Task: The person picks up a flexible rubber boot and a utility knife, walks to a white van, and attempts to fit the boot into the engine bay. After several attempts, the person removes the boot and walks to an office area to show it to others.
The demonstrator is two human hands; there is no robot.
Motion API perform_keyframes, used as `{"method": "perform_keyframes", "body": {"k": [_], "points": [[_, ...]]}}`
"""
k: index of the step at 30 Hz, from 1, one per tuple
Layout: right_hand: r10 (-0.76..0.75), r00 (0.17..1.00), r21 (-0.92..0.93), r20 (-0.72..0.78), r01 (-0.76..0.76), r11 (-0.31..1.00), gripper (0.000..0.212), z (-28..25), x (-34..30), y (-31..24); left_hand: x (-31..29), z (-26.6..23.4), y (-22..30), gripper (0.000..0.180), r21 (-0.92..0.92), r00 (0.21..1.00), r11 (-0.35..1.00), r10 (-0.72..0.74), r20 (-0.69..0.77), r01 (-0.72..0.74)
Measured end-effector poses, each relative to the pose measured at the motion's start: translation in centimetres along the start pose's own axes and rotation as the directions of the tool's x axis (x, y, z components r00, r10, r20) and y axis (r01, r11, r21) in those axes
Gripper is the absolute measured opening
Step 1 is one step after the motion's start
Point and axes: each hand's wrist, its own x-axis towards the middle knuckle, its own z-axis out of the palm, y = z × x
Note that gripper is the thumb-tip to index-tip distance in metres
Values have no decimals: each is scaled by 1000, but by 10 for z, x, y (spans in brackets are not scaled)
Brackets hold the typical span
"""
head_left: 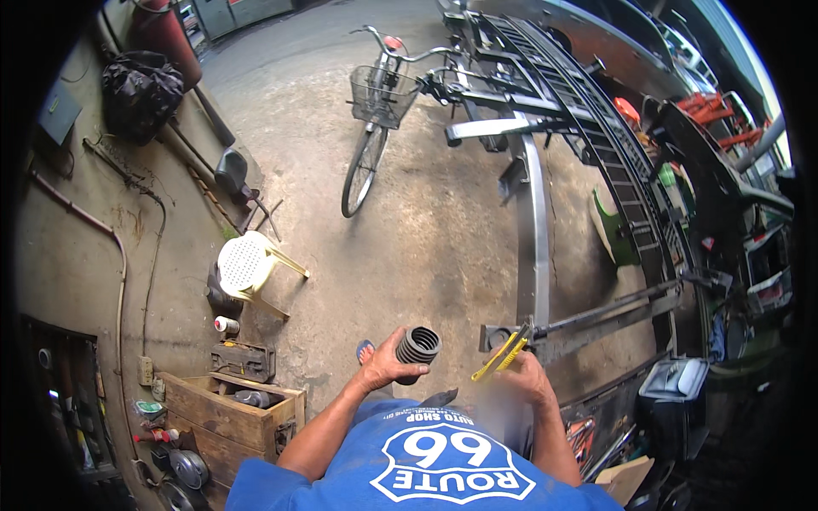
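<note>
My left hand (384, 361) is closed round a dark coil spring (418, 346), held nearly upright with its ringed open end facing up. In my right hand (529, 381) is a long, slim yellow tool (501, 354) with a dark edge, tilted up and to the right. Its exact kind I cannot make out. Spring and tool are apart, both held in front of my blue shirt (452, 460). A blurred patch hides part of the area below my right hand.
At the left stand a cream plastic stool (247, 264) and a wooden drawer cabinet (204, 404) with tools. A bicycle (375, 111) is parked ahead. Metal frames and a steel beam (532, 230) run along the right. Hand tools (581, 439) lie near my right forearm.
</note>
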Motion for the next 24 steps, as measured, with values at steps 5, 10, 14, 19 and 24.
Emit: {"method": "perform_keyframes", "body": {"k": [5, 10, 14, 19, 24], "points": [[34, 997, 25, 70, -36, 999, 50, 96, 142, -81, 4, -133, 22, 89, -449, 988, 888, 140, 61, -98], [-28, 970, 0, 240, 29, 1000, 54, 179, 280, -132, 43, -248, 53, 91, -465, 943, 822, 267, -197, -329], [-113, 905, 86, 411, 85, 993, 49, 231, 393, -168, 99, -334, 70, 93, -181, 894, 913, 289, -343, -364], [-60, 857, -79, 512, 117, 990, 34, 288, 551, -257, 180, -444, 126, 89, -48, 831, 985, 111, -546, -163], [-351, 769, -150, 534, 495, 856, 30, 328, 664, -348, 246, -569, 183, 87, 84, 762, 933, 336, -553, -351]]}}
